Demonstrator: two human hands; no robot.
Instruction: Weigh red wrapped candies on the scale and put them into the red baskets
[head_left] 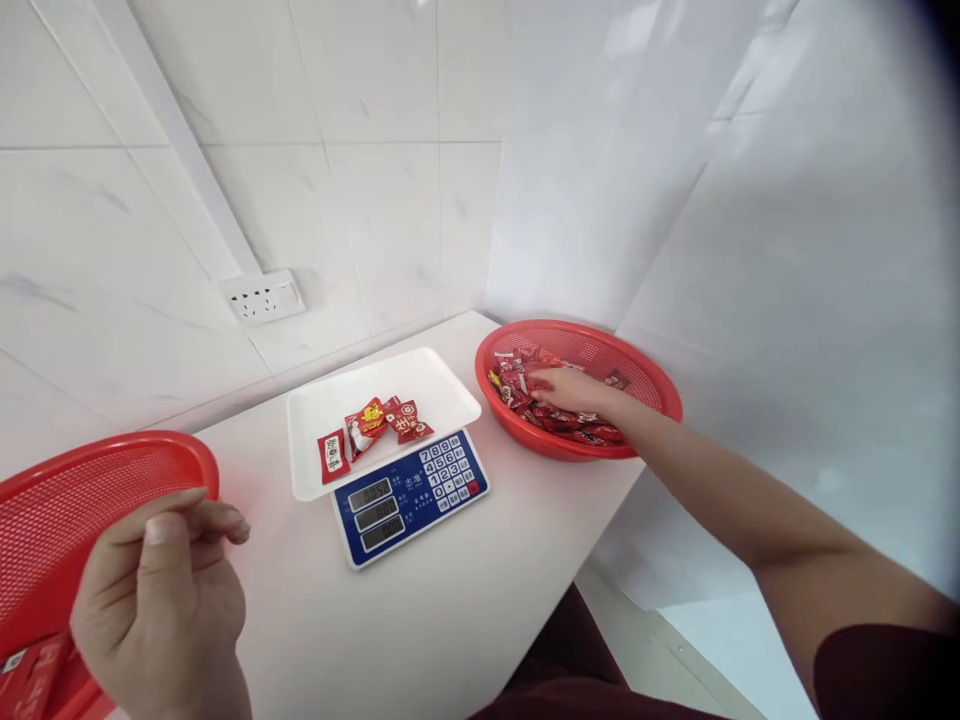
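Observation:
My right hand (564,390) reaches into a red plastic basket (664,390) on the right, its fingers stretched out onto a heap of small red snack packets (517,385). No packet shows clearly lifted in it. At the lower left, my left hand (169,600) is raised beside a second red basket (135,445), its fingers loosely bent and holding nothing visible. Between the baskets stands a blue and white digital scale (411,495). On its white tray (315,405) lie several red packets (367,428), one flat and rectangular at the left.
A white table (450,620) carries the scale and baskets. Behind it is a tiled wall with a power socket (262,297); a pale wall panel (810,380) stands on the right. Red packets (34,675) lie in the left basket.

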